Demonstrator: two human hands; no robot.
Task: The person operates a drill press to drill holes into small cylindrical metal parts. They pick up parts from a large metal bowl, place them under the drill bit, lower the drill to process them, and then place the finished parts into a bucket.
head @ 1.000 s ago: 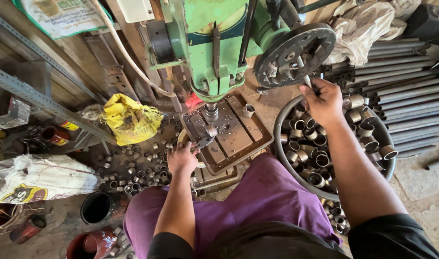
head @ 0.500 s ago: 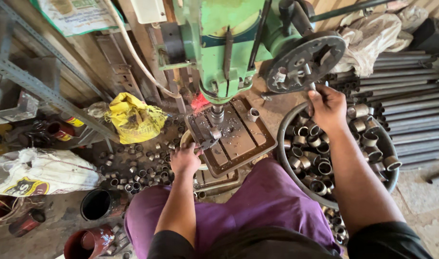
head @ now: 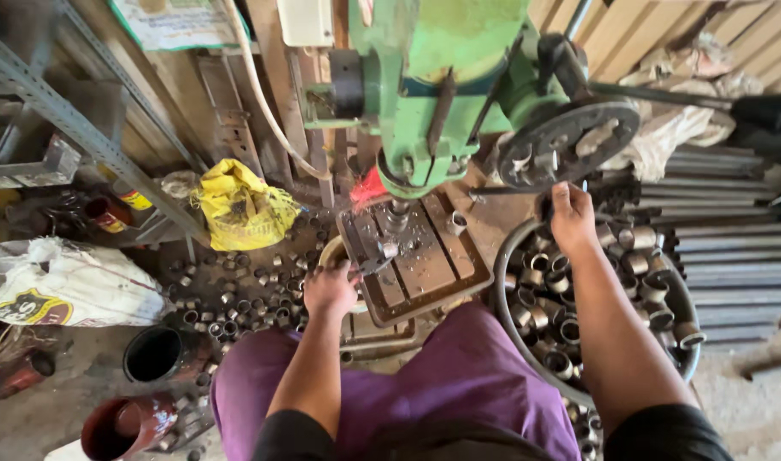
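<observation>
- Your left hand (head: 329, 288) rests at the left edge of the drill table (head: 425, 256), fingers curled onto a small clamp piece (head: 375, 259) that sits under the spindle (head: 397, 215); the grip looks closed on it, though the fingertips are partly hidden.
- Your right hand (head: 570, 218) is raised over the round basin (head: 503, 282), fingers pinched on the end of a thin feed handle bar (head: 501, 191) just below the dark handwheel (head: 570, 143).
- The basin is packed with short metal sleeves (head: 638, 256) (dull grey, open-ended), right beside your right forearm.
- Above both hands stands the green drill press (head: 446, 85).
- Left of the table, more sleeves (head: 237, 290) lie scattered on the floor near a yellow bag (head: 241, 205) and a white sack (head: 58, 282).
- Long steel tubes (head: 732, 256) lie stacked to the far right.
- Your purple-clad lap (head: 442, 384) is below the table.
</observation>
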